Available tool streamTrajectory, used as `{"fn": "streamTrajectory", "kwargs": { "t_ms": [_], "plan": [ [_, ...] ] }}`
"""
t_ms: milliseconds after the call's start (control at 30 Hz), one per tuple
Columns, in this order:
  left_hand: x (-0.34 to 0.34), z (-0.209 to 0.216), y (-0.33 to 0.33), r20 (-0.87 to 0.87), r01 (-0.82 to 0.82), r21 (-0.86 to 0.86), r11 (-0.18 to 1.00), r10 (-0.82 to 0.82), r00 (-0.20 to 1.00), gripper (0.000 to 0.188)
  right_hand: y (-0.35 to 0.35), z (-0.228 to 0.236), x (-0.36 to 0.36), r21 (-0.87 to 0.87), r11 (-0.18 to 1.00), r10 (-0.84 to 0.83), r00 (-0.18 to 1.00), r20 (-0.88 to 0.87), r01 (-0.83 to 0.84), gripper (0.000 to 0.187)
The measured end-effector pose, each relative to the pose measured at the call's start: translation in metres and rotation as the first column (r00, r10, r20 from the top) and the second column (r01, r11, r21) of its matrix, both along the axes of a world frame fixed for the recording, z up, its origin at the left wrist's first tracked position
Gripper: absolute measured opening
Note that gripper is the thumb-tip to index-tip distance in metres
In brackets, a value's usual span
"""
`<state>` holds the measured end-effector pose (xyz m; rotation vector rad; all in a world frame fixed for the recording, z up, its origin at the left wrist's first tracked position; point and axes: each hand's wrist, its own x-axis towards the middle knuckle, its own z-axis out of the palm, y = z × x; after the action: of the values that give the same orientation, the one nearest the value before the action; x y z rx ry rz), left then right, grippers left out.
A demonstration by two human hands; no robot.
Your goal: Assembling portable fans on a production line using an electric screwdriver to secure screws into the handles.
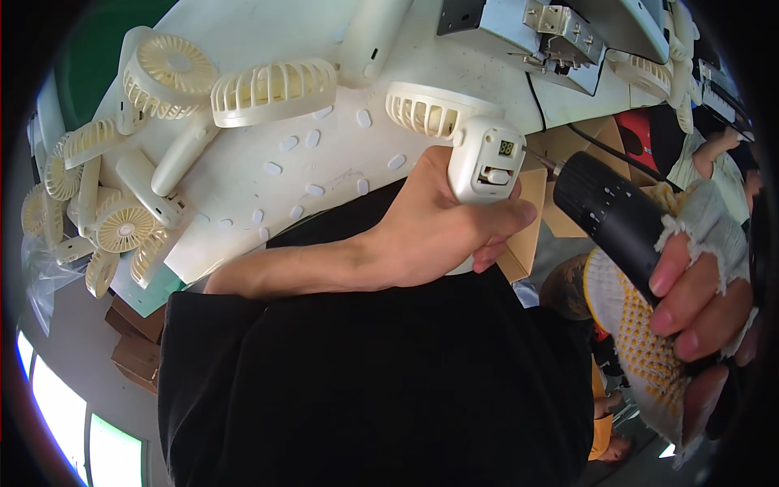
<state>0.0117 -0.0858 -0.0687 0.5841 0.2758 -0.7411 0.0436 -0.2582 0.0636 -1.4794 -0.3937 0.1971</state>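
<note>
My left hand (430, 231) is wrapped round the handle of a cream-white handheld fan (485, 154) in front of my body. The fan's round caged head points away to the far left; a small digit display and a sliding switch face up at me. In my right hand (698, 312), which wears a torn knitted glove with yellow dots and bare fingertips, is a black electric screwdriver (613, 215). Its thin bit points left, with the tip close to the fan's right edge; whether they touch I cannot tell.
On the white table (341, 150) lie several small white oval pieces (313, 139). More handheld fans (126, 223) are heaped at the left. A metal fixture (564, 36) stands at the far right. Beside the table are cardboard boxes (527, 235) and another person (714, 154).
</note>
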Motion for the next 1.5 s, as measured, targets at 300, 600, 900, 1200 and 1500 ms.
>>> {"fn": "streamTrajectory", "kwargs": {
  "t_ms": [300,600,900,1200,1500],
  "plan": [
    [0.002,0.003,0.001,0.040,0.047,0.049,0.998,-0.049,0.998,0.022,0.002,0.003,-0.008,-0.032,0.999,-0.043,0.999,-0.022,0.042,0.016],
    [-0.027,-0.001,0.014,0.454,-0.034,0.312,0.949,-0.118,0.883,0.011,-0.018,0.006,-0.039,0.054,0.999,-0.017,0.980,0.199,0.006,0.020],
    [-0.011,-0.025,0.050,0.794,-0.247,0.608,0.755,-0.571,0.208,0.053,0.004,-0.158,0.007,0.142,0.901,-0.391,0.910,-0.137,0.409,0.019],
    [0.143,0.108,0.092,0.214,-0.367,0.929,-0.048,-0.739,0.639,0.038,-0.006,-0.197,-0.006,-0.108,0.944,-0.327,0.927,-0.181,0.312,0.024],
    [0.336,0.012,0.135,-0.134,-0.483,0.712,-0.510,-0.774,0.619,0.082,0.003,-0.184,0.002,-0.207,0.901,-0.415,0.897,-0.152,0.381,0.018]
  ]
}}
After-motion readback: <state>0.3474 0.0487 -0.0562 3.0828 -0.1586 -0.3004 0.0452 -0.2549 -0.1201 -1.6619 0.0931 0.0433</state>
